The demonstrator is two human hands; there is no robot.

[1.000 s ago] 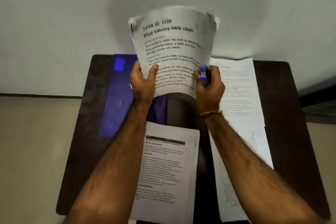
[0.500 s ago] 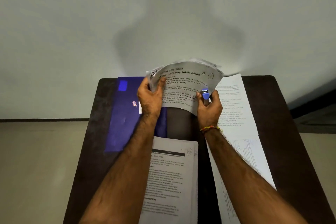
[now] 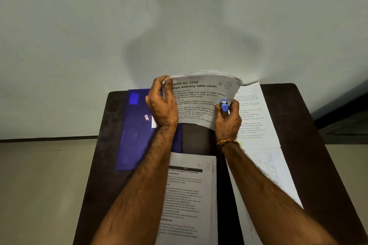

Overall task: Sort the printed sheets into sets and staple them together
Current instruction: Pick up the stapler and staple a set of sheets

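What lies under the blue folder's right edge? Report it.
A white slip pokes out beside the blue folder; the left hand covers the rest, so what it is stays hidden.

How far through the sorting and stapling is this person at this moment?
Done, apparently: one printed set lies squared on the dark table near the person; no staple is discernible. In hand: the left hand grips the "Wipe balcony table clean" sheets at their top-left corner, while the right hand holds a blue stapler at their right edge. Left: loose sheets on the right.
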